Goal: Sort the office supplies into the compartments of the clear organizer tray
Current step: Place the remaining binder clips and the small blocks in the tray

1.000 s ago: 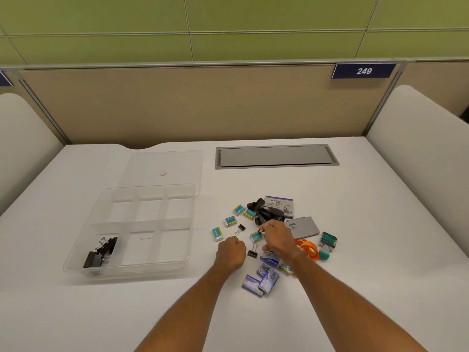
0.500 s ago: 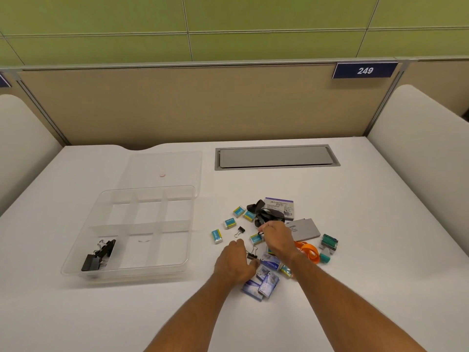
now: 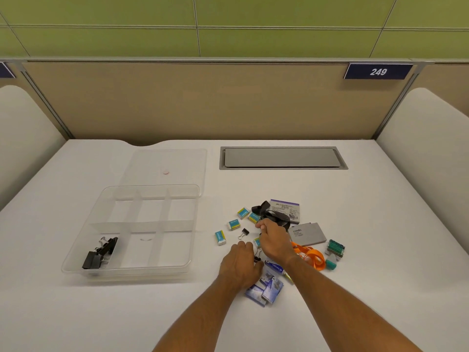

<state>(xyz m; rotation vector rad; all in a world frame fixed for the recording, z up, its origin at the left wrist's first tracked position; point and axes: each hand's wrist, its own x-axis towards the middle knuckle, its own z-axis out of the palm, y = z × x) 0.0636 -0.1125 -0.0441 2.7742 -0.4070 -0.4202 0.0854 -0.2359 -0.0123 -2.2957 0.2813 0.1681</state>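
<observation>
The clear organizer tray (image 3: pixel 193 224) stands at the left, with several black binder clips (image 3: pixel 100 254) in its front-left compartment. My left hand (image 3: pixel 237 266) closes its fingers and thumb on a black binder clip (image 3: pixel 257 254) at the edge of the supply pile. Just beyond it, my right hand (image 3: pixel 275 241) has curled fingers that pinch something small and dark, seemingly a little binder clip. Another small binder clip (image 3: pixel 244 232) lies loose on the table. Blue-and-yellow erasers (image 3: pixel 233 224) are scattered beside it.
The tray's clear lid (image 3: pixel 165 168) lies behind the tray. The pile holds blue staple boxes (image 3: pixel 269 288), an orange lanyard (image 3: pixel 311 256), a grey box (image 3: pixel 308 233), green sharpeners (image 3: pixel 335 248), a purple card (image 3: pixel 285 209) and a black strap (image 3: pixel 264 208). A grey cable hatch (image 3: pixel 283 158) sits further back.
My left hand has moved right from a closed fist near the erasers onto the binder clip in front of the right hand. The right hand has barely shifted.
</observation>
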